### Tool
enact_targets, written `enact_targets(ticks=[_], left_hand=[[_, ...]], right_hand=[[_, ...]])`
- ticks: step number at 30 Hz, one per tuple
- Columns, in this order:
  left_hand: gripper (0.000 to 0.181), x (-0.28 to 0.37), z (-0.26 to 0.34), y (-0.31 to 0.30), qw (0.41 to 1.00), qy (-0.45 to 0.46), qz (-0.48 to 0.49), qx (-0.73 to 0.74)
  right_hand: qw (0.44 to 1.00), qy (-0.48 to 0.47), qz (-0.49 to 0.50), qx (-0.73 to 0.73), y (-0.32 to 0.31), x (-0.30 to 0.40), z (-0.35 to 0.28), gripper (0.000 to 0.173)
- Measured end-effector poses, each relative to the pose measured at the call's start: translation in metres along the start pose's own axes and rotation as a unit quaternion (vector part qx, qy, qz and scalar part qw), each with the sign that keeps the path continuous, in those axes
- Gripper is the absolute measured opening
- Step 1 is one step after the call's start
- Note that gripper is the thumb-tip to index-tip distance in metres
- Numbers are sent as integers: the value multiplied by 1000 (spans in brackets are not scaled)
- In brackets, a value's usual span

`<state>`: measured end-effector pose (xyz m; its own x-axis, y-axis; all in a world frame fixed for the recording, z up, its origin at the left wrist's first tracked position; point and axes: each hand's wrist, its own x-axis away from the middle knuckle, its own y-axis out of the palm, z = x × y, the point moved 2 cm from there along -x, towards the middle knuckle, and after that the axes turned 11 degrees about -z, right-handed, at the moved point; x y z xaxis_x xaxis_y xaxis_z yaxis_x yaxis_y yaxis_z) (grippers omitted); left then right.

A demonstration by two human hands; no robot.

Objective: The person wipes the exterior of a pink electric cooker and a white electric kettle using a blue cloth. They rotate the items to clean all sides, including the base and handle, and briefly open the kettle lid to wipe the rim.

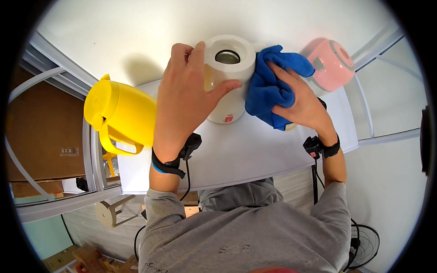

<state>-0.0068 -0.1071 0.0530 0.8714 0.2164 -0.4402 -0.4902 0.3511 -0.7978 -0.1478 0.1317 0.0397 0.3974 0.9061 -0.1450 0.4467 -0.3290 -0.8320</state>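
Observation:
A white insulated jug (229, 99) stands upright on the white table (218, 157), its round mouth uncovered and a small red label low on its front. My left hand (189, 88) grips the jug's left side near the rim, thumb across the front. In my right hand (300, 97) is a bunched blue cloth (269, 88), pressed close against the jug's right side. The cloth hides most of that side. Beneath it a cream-coloured piece (291, 127) peeks out, too covered to identify.
Left of my left arm stands a yellow jug (136, 116) with a lid and handle. A pink lidded container (333, 66) sits at the back right, against the white wall (266, 20). Cables hang from both wrist straps. A stool (107, 213) and a fan (365, 245) stand below on the floor.

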Motion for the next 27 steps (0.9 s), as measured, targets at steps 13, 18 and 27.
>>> enact_targets(ticks=[13,18,27], left_hand=[[90,-1,-5,7,1000,20,7,-1],[90,-2,-5,5,1000,14,2,9],[97,-4,-15,13,999,33,-21,35]], right_hand=[[999,-8,16,44,13,-17,44,87],[996,6,59,67,13,-24,30,67],[983,15,180,36,-5,-19,-15,60]])
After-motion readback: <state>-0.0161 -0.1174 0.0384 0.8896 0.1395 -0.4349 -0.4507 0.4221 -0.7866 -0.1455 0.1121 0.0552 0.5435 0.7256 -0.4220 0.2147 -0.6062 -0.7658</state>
